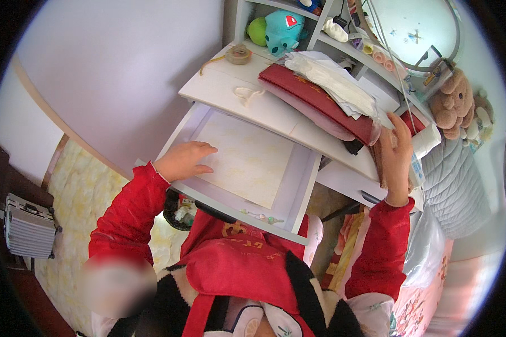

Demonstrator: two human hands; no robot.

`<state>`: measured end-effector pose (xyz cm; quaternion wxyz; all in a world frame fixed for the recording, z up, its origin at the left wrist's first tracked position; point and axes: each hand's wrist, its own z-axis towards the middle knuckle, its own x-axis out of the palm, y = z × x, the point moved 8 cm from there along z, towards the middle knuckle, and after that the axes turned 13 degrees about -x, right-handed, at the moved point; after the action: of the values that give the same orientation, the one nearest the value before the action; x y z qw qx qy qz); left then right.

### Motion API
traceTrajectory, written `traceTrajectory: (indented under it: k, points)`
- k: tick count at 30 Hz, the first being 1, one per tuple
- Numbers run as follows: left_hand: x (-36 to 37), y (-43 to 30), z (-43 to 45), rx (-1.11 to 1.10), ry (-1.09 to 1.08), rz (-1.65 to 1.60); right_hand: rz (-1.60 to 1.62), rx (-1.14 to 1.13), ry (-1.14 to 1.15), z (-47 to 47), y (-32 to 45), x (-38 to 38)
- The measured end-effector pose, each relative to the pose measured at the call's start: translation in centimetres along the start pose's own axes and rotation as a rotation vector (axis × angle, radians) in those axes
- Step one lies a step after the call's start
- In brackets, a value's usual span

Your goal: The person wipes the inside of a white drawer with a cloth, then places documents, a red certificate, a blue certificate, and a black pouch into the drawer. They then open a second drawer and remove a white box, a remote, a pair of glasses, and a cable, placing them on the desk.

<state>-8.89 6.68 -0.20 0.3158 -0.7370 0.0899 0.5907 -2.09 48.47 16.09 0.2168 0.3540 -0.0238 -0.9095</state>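
An open desk drawer lies before me, with a pale sheet lining its bottom and small beaded trinkets near its front. My left hand is over the drawer's left side, fingers apart, holding nothing. At the desk's right end, my right hand reaches beside a pile made of a dark red folder, papers and a white crumpled plastic item. Its fingertips are by the clear plastic at the pile's right end; whether they grip it cannot be told. A roll of tape and a white cord loop lie on the desktop.
Shelves at the back hold a turquoise plush toy, hair rollers and a round mirror. Brown plush toys and a grey quilted item are at right. A waste bin stands under the drawer's left; a silver suitcase is far left.
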Motion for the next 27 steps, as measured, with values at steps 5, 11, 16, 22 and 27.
traceTrajectory:
  k: [5,11,16,22,27]
  points:
    - [-0.5,0.1,-0.3,-0.017,-0.049,-0.035,-0.078,-0.325,0.207,6.0,3.6,5.5]
    - [-1.5,0.3,-0.6,-0.024,-0.191,-0.104,-0.097,-0.107,0.534,8.6,1.1,12.1]
    - [-2.1,0.2,-1.2,-0.002,-0.311,-0.162,0.008,-0.026,0.479,10.0,0.3,12.4]
    - [-2.1,0.6,-1.0,-0.022,-0.312,-0.162,-0.095,-0.101,0.502,10.3,-0.8,12.2]
    - [-2.8,0.4,-1.1,-0.018,-0.372,-0.167,-0.214,-0.246,0.244,10.1,1.7,9.8]
